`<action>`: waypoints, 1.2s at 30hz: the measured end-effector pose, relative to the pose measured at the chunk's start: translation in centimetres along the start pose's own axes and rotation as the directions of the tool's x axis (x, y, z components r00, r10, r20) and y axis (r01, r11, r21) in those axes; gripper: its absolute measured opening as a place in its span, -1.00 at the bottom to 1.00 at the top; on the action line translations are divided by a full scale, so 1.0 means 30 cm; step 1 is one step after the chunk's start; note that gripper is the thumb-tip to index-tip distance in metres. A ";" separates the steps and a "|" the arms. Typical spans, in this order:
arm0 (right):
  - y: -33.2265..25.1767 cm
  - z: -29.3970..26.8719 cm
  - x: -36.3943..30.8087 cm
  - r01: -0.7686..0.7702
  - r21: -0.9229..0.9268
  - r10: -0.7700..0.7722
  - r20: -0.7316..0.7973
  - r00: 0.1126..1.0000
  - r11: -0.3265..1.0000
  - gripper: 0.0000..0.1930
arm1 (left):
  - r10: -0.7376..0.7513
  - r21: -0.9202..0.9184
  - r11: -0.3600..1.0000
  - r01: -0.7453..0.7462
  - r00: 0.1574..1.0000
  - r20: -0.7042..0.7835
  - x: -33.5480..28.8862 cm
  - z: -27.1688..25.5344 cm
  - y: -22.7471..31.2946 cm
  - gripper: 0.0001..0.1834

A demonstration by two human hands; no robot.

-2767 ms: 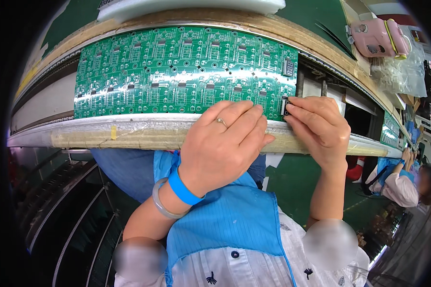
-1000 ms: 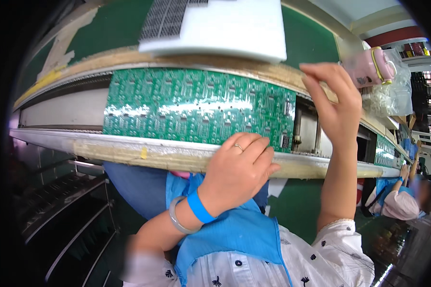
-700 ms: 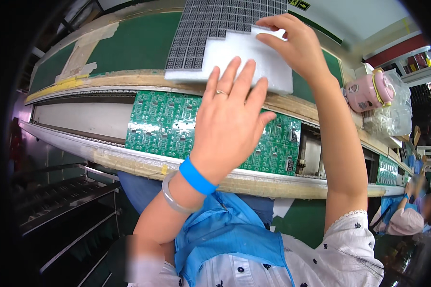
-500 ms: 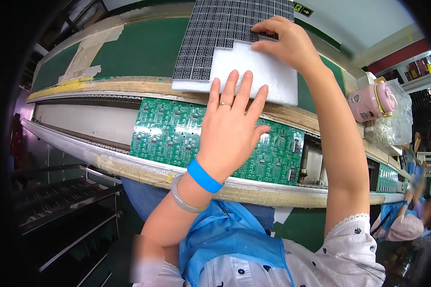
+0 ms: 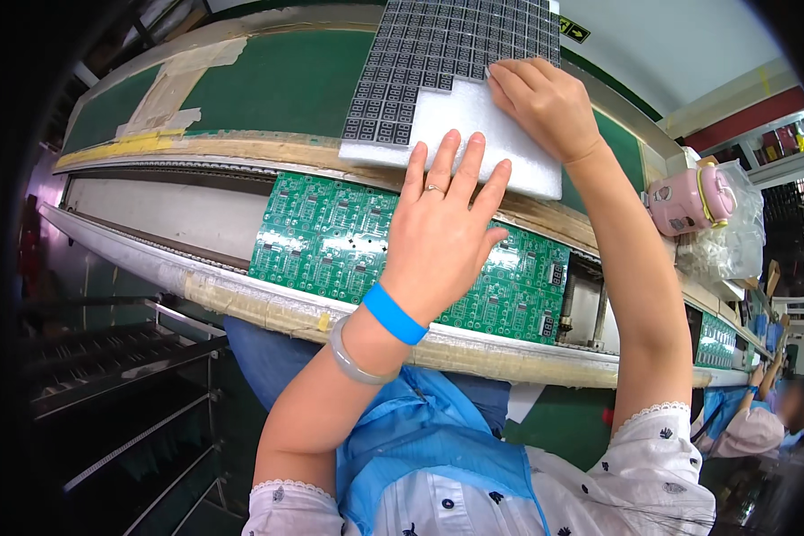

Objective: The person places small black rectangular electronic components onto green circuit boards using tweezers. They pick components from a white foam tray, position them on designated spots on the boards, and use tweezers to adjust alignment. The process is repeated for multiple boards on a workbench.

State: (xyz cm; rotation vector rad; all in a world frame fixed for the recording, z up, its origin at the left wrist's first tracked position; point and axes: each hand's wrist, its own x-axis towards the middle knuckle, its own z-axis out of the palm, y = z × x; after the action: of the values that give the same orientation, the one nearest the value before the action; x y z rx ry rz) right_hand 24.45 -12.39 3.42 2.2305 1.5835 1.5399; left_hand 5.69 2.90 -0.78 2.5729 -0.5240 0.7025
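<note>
My left hand [image 5: 447, 223] lies flat and open above a green circuit board panel [image 5: 308, 223], its fingertips on the near edge of a white foam sheet [image 5: 456, 121]. A blue band and a pale bangle circle that wrist. Black seven-segment displays [image 5: 420, 49] stand in close rows over the far part of the foam. At the near edge of these rows, my right hand [image 5: 545, 107] is closed in a pinch on a seven-segment display, mostly hidden by the fingers. Two displays [image 5: 556, 273] sit at the panel's right end.
The panel rests between the rails of a conveyor [image 5: 152, 210] with a taped front edge [image 5: 241, 304]. Beyond it is a green work surface [image 5: 277, 85]. A pink container [image 5: 690, 198] and clear plastic bag stand at right. A black rack [image 5: 125, 393] is at lower left; another person [image 5: 759, 429] works far right.
My right hand's fingers have come together from an open reach over the display rows into a pinch at their near edge. The left hand stays spread on the foam. The view has shifted slightly.
</note>
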 end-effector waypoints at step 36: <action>-0.432 -0.651 -0.257 -0.718 0.424 0.515 0.504 0.693 0.552 -0.73 | -0.115 -0.592 0.792 0.146 0.989 0.089 -0.268 -0.079 0.204 -0.73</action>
State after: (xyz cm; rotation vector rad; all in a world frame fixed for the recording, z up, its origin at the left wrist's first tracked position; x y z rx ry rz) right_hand 1.46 -21.19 1.75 3.4815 1.3373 0.6053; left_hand -4.45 0.85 -1.52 2.0015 -0.4811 0.3456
